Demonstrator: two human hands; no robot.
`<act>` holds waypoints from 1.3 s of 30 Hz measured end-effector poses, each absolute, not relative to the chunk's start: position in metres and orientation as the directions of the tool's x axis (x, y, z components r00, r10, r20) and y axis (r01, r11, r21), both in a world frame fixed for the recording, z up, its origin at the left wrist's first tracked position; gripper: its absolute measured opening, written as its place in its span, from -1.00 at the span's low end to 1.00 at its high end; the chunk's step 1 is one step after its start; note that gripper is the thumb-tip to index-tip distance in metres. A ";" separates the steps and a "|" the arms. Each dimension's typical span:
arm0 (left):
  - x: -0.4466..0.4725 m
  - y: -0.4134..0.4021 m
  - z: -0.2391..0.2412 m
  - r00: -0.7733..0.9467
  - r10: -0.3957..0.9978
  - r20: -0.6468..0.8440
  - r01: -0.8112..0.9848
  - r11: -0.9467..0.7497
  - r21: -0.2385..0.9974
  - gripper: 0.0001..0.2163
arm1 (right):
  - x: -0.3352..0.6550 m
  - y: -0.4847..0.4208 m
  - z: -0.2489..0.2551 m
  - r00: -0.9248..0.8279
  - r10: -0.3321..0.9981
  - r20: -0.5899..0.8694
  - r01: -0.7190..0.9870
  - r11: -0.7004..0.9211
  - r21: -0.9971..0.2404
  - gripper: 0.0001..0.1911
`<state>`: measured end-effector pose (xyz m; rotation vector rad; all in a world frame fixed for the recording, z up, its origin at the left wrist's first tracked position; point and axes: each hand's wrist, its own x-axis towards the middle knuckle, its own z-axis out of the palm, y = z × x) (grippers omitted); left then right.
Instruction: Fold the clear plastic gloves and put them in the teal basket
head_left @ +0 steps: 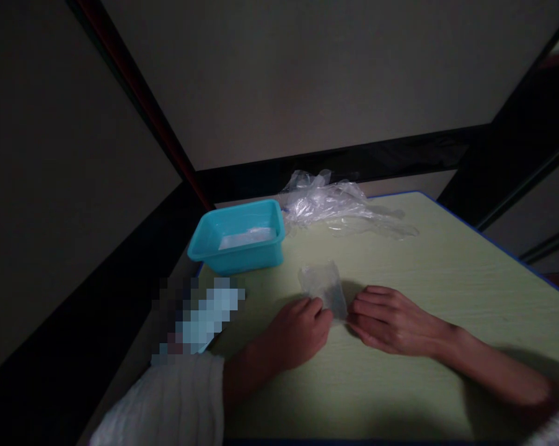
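A small, flat, clear plastic bag (323, 282) lies on the table in front of me, slightly creased. My left hand (302, 331) is closed at its near edge, pinching it between thumb and curled fingers. On the other side, my right hand (391, 319) has its fingers drawn together at the bag's lower right corner. Those fingertips seem to grip the corner, though the contact itself is partly hidden. Whatever the bag may contain is too dim to make out.
A turquoise plastic basin (256, 257) with pale, flat pieces inside stands at the back left. Crumpled clear plastic (326, 204) covers the table's far edge. A pixelated light-blue object (212, 316) lies at the left edge of the pale green table (465, 279). Wall panels rise behind.
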<state>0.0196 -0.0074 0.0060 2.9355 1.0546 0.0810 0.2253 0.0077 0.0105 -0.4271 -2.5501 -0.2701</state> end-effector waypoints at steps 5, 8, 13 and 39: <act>0.021 -0.007 0.003 0.765 0.643 0.051 0.643 -0.766 0.004 -0.87 | 0.228 0.009 0.016 -0.817 0.236 0.526 0.349 0.929 0.125 -0.68; 0.020 -0.007 0.000 0.769 0.636 0.059 0.638 -0.770 -0.008 -0.85 | 0.232 0.010 0.019 -0.828 0.252 0.500 0.352 0.929 0.114 -0.67; 0.019 -0.007 -0.001 0.768 0.636 0.078 0.638 -0.770 -0.017 -0.84 | 0.231 0.009 0.018 -0.835 0.261 0.485 0.351 0.931 0.103 -0.68; 0.012 -0.007 0.001 0.800 0.558 0.221 0.551 -0.829 0.097 -0.91 | 0.228 0.016 -0.001 -0.890 0.309 0.335 0.352 0.933 0.074 -0.70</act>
